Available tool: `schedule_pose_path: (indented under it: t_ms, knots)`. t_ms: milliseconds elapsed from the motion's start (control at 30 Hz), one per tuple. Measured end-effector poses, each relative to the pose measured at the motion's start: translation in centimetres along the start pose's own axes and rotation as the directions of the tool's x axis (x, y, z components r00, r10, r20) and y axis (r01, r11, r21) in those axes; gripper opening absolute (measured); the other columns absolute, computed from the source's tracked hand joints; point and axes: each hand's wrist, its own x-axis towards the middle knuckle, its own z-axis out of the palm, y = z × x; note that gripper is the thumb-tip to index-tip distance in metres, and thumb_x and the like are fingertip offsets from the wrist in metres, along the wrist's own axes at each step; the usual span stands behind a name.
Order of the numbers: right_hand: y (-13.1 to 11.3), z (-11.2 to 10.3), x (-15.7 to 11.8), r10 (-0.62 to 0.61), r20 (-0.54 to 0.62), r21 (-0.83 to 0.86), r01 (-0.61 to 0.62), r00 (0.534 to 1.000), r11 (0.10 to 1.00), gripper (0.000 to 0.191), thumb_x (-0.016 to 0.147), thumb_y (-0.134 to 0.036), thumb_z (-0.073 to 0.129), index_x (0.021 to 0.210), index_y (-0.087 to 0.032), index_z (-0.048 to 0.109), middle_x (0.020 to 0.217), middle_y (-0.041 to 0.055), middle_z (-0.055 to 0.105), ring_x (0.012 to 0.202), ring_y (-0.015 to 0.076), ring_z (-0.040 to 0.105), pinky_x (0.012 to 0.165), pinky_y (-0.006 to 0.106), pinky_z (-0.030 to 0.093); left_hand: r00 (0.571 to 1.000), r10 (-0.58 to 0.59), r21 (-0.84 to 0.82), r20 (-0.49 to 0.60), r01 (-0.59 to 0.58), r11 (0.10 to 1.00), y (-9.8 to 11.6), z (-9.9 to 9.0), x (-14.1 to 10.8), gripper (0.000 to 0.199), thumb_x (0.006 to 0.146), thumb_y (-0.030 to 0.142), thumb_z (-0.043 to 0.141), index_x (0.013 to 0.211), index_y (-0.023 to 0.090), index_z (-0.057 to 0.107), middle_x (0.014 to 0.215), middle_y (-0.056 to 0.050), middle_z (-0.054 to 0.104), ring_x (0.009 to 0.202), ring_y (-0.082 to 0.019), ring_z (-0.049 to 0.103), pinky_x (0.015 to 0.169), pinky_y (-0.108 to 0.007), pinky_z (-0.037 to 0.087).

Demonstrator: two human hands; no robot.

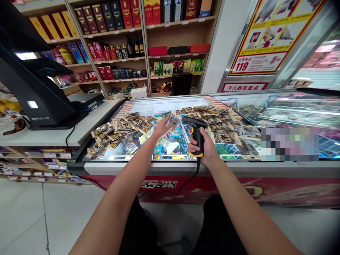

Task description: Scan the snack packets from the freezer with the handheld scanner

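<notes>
My right hand (205, 147) is wrapped round the grip of a black and yellow handheld scanner (197, 136), whose head points left and whose cable hangs down over the freezer front. Beside it, my left hand (162, 128) has its fingers closed on a small clear and dark packet (173, 120), held just left of the scanner head. Below both hands is a chest freezer (170, 164) with colourful packs in its middle baskets. Many brown and cream packets (122, 124) lie heaped on the left, and more packets (224, 136) lie on the right.
At the left a counter (53, 137) carries a black terminal (45, 88) with a scale. Shelves (117, 32) of boxes and bottles stand behind the freezer. A second freezer section (289, 106) extends right. The scanner cable (183, 186) loops along the freezer's red front.
</notes>
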Motion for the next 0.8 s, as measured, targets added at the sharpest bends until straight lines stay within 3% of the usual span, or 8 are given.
schedule_pose_path:
  t_ms: [200, 433, 800]
  knots:
    - [0.27, -0.21, -0.69, -0.002, -0.044, 0.048, 0.004, 0.999, 0.999, 0.043, 0.088, -0.058, 0.078, 0.097, -0.021, 0.060, 0.058, -0.0075, 0.046, 0.037, 0.0046, 0.032, 0.039, 0.018, 0.037, 0.999, -0.046, 0.056, 0.026, 0.045, 0.997, 0.04, -0.11, -0.10, 0.050, 0.094, 0.029, 0.061, 0.142, 0.015, 0.064, 0.148, -0.014, 0.064, 0.137, -0.033, 0.060, 0.116, -0.043, 0.048]
    - [0.03, -0.17, -0.88, -0.012, -0.008, 0.067, 0.012, 1.000, 0.998, 0.044, 0.086, -0.058, 0.080, 0.098, -0.020, 0.061, 0.059, -0.0076, 0.045, 0.037, 0.0047, 0.033, 0.039, 0.018, 0.038, 0.996, -0.049, 0.018, 0.076, 0.047, 0.999, -0.38, -0.17, -0.07, 0.055, 0.094, 0.032, 0.062, 0.148, 0.016, 0.062, 0.140, -0.011, 0.071, 0.126, -0.033, 0.067, 0.110, -0.043, 0.053]
    - [-0.01, -0.19, -1.02, 0.003, -0.001, 0.090, -0.003, 1.000, 0.996, 0.041, 0.089, -0.056, 0.079, 0.095, -0.021, 0.058, 0.059, -0.0077, 0.046, 0.037, 0.0044, 0.032, 0.039, 0.018, 0.039, 0.996, -0.057, 0.034, 0.075, 0.054, 0.998, 0.02, -0.10, -0.15, 0.055, 0.092, 0.027, 0.063, 0.147, 0.019, 0.063, 0.150, -0.011, 0.064, 0.138, -0.032, 0.060, 0.117, -0.044, 0.047]
